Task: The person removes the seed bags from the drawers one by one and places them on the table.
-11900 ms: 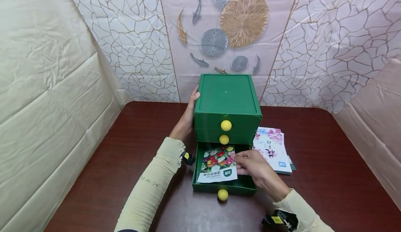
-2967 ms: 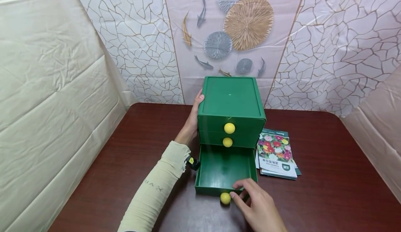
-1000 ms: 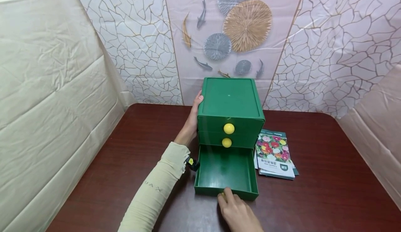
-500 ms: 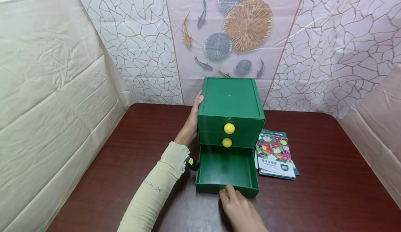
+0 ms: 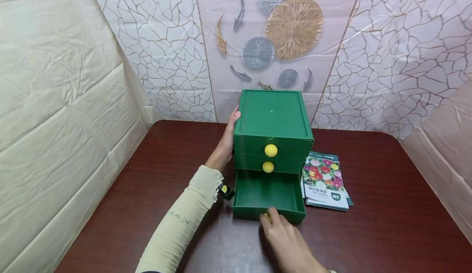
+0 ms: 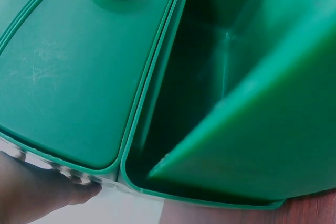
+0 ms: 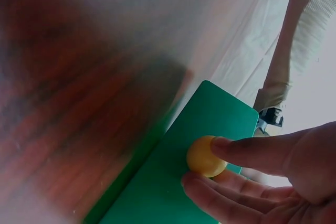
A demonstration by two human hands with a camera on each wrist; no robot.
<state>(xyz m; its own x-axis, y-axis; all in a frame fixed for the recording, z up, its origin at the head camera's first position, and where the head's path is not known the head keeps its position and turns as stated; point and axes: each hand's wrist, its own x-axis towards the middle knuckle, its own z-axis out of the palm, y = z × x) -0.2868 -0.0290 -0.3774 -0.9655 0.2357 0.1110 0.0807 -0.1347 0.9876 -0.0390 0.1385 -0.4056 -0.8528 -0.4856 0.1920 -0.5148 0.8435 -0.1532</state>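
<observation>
A green cabinet [image 5: 273, 113] with three drawers and yellow ball knobs stands on the table. Its bottom drawer [image 5: 267, 189] is pulled out, with nothing visible inside. My right hand [image 5: 285, 240] pinches that drawer's yellow knob [image 7: 205, 157] between thumb and fingers. The left hand [image 5: 225, 142] presses against the cabinet's left side near the back; in the left wrist view only part of this hand [image 6: 39, 190] shows, lying along the side wall. Both upper drawers are closed, and their knobs [image 5: 271, 150] face me.
Just right of the cabinet lies a stack of flower seed packets [image 5: 324, 183], the top one printed with colourful flowers. The dark red-brown table [image 5: 383, 207] extends to both sides. Patterned cloth [image 5: 169, 51] hangs behind.
The flower packet, earlier held in the drawer, now tops the stack. My right hand has since gripped the knob, and the drawer has slid slightly inward. The left hand keeps its place.
</observation>
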